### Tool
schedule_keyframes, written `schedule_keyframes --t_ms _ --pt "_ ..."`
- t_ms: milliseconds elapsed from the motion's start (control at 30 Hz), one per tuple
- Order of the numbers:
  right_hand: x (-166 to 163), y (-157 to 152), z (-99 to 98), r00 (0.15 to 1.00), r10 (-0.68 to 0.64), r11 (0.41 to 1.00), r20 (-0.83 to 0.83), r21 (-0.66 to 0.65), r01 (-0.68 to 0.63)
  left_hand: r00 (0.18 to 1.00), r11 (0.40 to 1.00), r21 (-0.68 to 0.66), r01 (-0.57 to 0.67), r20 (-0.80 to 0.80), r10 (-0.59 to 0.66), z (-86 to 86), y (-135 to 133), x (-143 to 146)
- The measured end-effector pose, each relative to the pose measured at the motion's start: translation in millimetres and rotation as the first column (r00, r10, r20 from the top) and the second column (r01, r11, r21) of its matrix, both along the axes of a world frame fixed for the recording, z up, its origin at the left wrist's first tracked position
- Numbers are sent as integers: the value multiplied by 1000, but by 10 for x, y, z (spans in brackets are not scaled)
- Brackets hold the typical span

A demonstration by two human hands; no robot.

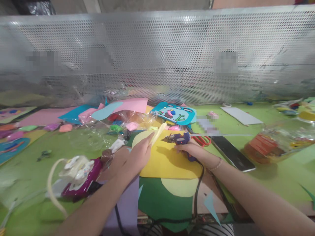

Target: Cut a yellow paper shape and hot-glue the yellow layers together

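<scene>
My right hand (193, 149) is wrapped round a blue hot glue gun (182, 139). A long clear glue stick (223, 134) sticks out of its back, and its nozzle points left. Between the fingers of my left hand (142, 149) is a pale yellow cut-out piece (159, 132), tilted up on edge close to the nozzle. Under both hands lies a yellow sheet (167, 165) with rounded corners. A dark green sheet (164, 196) shows below it. The glue gun's black cord (200, 183) runs down toward my lap.
A perforated metal panel (157, 55) stands behind the table. To the right are red-handled scissors (203, 141), a phone (232, 153) and a plastic jar (273, 142). At left sits a purple and white device (81, 175). Clay packets, coloured sheets and a decorated blue piece (184, 114) lie at the back.
</scene>
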State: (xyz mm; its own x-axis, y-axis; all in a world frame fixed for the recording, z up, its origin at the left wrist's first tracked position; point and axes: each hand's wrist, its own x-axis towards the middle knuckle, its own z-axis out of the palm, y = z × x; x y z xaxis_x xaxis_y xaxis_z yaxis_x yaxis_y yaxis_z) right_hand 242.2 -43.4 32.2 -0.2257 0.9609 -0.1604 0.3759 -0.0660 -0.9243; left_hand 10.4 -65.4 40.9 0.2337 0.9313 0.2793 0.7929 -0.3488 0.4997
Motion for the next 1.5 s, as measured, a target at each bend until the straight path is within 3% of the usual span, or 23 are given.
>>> schedule_keyframes --t_ms 433,867,1200,1500 --pt "-15 -27 66 1000 10 1000 12 9 -10 1000 999 -30 29 -9 -29 -53 19 -24" --pt "-2 -26 56 1000 -11 998 -5 57 12 989 989 0 146 -39 -146 -30 -16 14" --pt "-21 -133 218 997 -49 999 64 18 48 989 993 5 116 -92 -115 27 -57 46" --pt "7 -133 167 996 -81 996 28 40 80 989 995 -36 95 -111 -99 76 -84 51"
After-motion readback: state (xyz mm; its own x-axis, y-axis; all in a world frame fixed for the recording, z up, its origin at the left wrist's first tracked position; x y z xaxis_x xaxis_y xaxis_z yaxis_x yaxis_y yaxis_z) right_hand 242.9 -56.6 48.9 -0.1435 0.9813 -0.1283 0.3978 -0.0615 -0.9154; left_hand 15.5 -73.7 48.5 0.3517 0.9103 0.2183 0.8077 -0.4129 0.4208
